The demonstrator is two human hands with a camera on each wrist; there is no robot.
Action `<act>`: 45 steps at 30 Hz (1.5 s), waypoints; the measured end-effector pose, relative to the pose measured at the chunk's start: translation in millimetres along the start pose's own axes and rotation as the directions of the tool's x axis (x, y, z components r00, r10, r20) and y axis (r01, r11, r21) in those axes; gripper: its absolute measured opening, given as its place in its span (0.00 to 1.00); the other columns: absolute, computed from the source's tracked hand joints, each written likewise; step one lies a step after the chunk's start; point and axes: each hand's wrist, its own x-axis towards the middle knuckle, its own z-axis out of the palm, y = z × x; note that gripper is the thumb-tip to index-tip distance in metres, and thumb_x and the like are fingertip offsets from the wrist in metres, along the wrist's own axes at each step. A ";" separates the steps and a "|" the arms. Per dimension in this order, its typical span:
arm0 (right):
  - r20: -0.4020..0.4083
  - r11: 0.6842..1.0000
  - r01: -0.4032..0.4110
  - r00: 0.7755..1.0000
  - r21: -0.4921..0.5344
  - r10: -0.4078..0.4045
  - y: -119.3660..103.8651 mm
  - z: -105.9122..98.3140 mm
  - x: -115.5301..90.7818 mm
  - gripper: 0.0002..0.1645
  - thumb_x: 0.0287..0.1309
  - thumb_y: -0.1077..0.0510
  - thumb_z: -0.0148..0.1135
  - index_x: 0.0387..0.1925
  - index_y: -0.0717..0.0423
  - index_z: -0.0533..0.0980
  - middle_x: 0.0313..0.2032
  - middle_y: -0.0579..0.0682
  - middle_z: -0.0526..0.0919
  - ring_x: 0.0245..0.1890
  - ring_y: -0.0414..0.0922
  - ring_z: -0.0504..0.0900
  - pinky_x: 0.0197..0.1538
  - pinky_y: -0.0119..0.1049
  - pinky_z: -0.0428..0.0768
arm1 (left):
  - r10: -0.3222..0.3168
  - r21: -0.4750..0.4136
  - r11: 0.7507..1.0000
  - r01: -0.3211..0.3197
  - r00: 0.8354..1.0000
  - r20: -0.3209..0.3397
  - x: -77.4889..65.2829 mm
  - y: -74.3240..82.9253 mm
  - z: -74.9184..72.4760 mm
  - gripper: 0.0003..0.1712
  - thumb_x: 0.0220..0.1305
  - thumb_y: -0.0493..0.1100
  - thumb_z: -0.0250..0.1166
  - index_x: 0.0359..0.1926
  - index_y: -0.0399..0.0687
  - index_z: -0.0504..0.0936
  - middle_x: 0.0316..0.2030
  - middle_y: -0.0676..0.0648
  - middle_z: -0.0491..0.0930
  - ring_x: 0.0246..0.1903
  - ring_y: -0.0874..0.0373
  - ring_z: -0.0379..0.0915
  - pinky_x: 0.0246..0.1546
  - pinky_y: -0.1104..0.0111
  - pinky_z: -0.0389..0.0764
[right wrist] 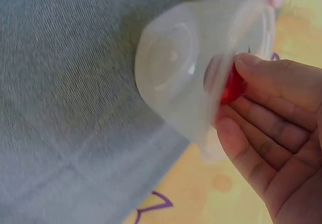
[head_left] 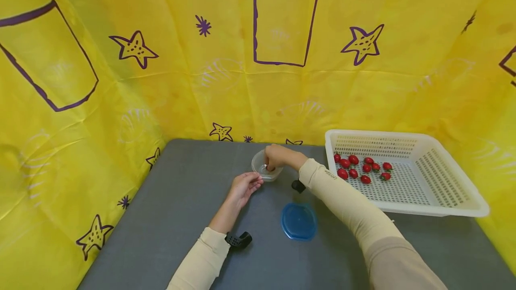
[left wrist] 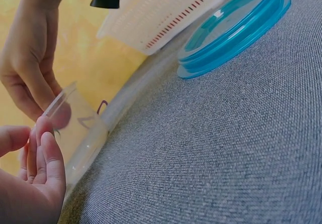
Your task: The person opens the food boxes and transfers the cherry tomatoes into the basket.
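A clear plastic container (head_left: 258, 162) stands on the grey table near its far edge. My left hand (head_left: 243, 188) holds its rim at the near left side, thumb and fingertips at the edge. From the right, my right hand (head_left: 279, 156) reaches over the container's mouth. In the right wrist view its thumb and fingers pinch a red cherry tomato (right wrist: 234, 85) at the opening of the container (right wrist: 168, 58), partly seen through the wall. A blue round lid (head_left: 299, 222) lies on the table below the right forearm.
At the right stands a white perforated basket (head_left: 451, 210) with several red cherry tomatoes (head_left: 365, 179) toward its left side. Yellow patterned cloth (head_left: 225, 97) hangs behind and beside the grey table (head_left: 181, 182). The right forearm crosses in front of the basket's left corner.
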 end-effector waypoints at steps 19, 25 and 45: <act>-0.153 0.998 0.043 0.988 0.042 -0.036 18.0 -55.7 -29.0 0.02 0.50 0.67 0.66 0.27 0.64 0.83 0.26 0.53 0.85 0.23 0.40 0.73 0.30 0.29 0.73 | -0.009 0.002 1.000 0.009 1.000 -0.022 1.6 4.8 -1.5 0.03 0.66 0.34 0.59 0.36 0.37 0.78 0.23 0.51 0.83 0.25 0.63 0.81 0.31 0.73 0.81; -0.191 0.998 0.006 0.982 0.067 0.007 33.6 -72.9 -47.2 0.04 0.51 0.67 0.65 0.24 0.64 0.81 0.22 0.52 0.81 0.20 0.40 0.68 0.27 0.30 0.68 | -0.014 0.000 1.000 0.014 1.000 -0.023 2.0 6.2 -0.5 0.04 0.67 0.33 0.58 0.39 0.34 0.77 0.23 0.51 0.83 0.25 0.64 0.80 0.30 0.74 0.81; -0.280 0.975 -0.169 0.938 0.143 0.204 92.3 -97.9 -119.5 0.09 0.59 0.63 0.63 0.36 0.68 0.83 0.34 0.61 0.87 0.31 0.50 0.81 0.39 0.45 0.78 | -0.038 0.003 0.999 0.038 0.999 -0.029 0.9 3.1 0.4 0.03 0.67 0.35 0.59 0.37 0.38 0.77 0.25 0.51 0.82 0.26 0.63 0.81 0.33 0.73 0.82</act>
